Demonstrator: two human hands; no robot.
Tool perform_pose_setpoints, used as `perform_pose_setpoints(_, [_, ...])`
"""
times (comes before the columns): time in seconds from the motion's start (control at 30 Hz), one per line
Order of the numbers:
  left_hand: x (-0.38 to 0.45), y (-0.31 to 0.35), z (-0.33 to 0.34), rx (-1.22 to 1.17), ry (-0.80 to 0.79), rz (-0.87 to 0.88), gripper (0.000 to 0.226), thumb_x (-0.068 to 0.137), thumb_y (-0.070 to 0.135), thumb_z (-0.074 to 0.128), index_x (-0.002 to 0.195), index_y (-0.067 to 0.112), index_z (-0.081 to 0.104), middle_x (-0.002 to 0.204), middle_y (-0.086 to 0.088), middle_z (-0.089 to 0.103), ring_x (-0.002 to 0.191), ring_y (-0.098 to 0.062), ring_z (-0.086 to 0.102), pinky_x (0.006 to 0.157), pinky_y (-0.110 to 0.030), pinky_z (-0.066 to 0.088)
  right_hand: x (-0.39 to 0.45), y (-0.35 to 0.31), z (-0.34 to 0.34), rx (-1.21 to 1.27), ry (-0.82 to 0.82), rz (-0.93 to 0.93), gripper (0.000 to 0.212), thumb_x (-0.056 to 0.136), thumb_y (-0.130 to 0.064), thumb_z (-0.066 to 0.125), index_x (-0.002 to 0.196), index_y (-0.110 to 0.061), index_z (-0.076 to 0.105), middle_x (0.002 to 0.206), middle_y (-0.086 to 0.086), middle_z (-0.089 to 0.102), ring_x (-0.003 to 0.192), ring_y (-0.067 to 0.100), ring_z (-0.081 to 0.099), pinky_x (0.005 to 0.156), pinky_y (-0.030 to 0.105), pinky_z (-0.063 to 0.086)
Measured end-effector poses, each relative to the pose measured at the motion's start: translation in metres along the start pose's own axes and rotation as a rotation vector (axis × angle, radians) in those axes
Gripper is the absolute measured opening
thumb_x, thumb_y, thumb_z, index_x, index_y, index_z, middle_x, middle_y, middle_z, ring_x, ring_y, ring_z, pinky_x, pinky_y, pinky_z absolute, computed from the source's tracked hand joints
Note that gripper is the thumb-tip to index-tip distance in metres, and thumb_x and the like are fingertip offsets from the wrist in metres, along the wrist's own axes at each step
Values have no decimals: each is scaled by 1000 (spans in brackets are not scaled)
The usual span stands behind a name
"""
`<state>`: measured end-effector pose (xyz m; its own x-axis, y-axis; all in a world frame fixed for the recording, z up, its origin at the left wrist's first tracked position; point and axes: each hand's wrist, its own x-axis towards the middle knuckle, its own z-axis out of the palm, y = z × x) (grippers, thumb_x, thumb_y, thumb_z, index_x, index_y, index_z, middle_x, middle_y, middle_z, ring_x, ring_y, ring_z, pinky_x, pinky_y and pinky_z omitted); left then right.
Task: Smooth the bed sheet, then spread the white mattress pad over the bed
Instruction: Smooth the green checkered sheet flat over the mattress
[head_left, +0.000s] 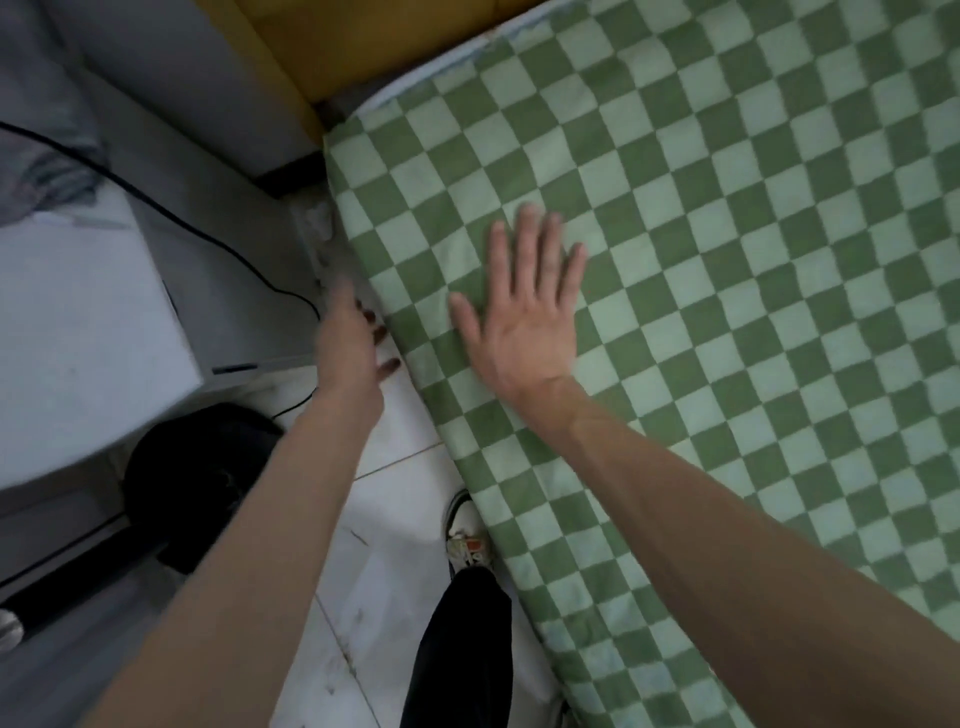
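A green and pale-green checked bed sheet (727, 312) covers the bed and fills the right half of the view. My right hand (524, 312) lies flat on it near the left edge, palm down, fingers spread. My left hand (353, 338) is blurred, beside the bed's left edge, fingers pointing at the hanging side of the sheet; whether it touches the sheet I cannot tell. It holds nothing that I can see. No white mattress pad is in view.
A white cabinet (78, 338) stands at the left with grey cloth (36, 171) on top and a black cable (208, 239) trailing down. A black round object (197, 467) sits on the tiled floor (384, 571). My shoe (467, 540) is beside the bed. A yellow headboard (337, 47) is at the top.
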<state>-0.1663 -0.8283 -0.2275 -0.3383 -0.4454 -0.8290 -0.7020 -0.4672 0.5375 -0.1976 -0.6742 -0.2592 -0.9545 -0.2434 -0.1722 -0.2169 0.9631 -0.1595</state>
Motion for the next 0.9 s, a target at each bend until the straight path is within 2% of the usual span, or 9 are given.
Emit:
perform_pose_setpoints(0.07, [9,33,15,11,-138,73,49,93,70,51,122,33,67,109,9,78,99,-14,75,76,-39,64,4,1,-7,-6,-48,-181,72,104,-61,16,163,-19,9,169,15,-1,155,40,-6,124,60,5])
perform_pose_setpoints(0.17, [19,57,33,69,-162,27,84,73,76,73,140,30,57,129,4,70,112,-21,71,92,-43,60,17,48,-27,29,15,-261,62,107,-55,15,162,-27,9,170,6,1,157,31,-3,126,57,0])
perform_pose_setpoints(0.33, [43,61,38,20,-206,-27,90,65,84,73,137,30,62,124,2,72,109,-20,70,97,-46,58,64,169,-62,126,104,753,73,102,-62,9,163,-22,4,170,10,-3,156,37,-5,125,56,-2])
perform_pose_setpoints(0.4, [52,62,38,-8,-227,-26,89,64,89,67,133,32,65,119,2,75,107,-22,73,92,-47,59,85,164,-58,138,53,904,79,99,-65,7,163,-18,0,169,13,-6,154,41,-8,124,57,-5])
perform_pose_setpoints(0.57, [63,67,39,-25,-299,-39,77,76,90,52,127,35,68,109,1,79,98,-22,77,75,-45,63,130,57,-33,15,56,350,79,98,-68,-4,161,-22,0,167,11,-11,154,37,-10,123,59,-7])
perform_pose_setpoints(0.63, [65,68,40,28,-214,-50,78,80,88,50,132,31,64,114,-1,77,101,-24,74,82,-46,62,134,18,-31,-7,-13,90,76,99,-68,-1,161,-25,5,164,7,-12,154,36,-11,123,59,-7])
perform_pose_setpoints(0.7, [56,62,40,168,45,120,83,87,81,46,145,22,52,136,-3,64,121,-25,63,105,-44,52,127,1,-36,64,-79,-149,70,102,-63,7,161,-27,14,168,7,-1,156,32,-6,125,56,-5])
perform_pose_setpoints(0.77, [30,39,42,436,212,513,82,96,69,38,157,15,32,161,-8,39,147,-23,38,122,-36,27,106,12,-46,186,-25,-238,62,106,-55,17,160,-24,22,169,6,13,157,28,2,127,53,2])
perform_pose_setpoints(0.9, [-44,-49,73,1285,-134,1238,73,107,60,24,164,17,11,171,-3,-5,160,-24,-1,128,-53,5,8,102,-52,251,139,258,59,109,-49,22,161,-22,16,169,3,8,157,22,-2,128,48,4])
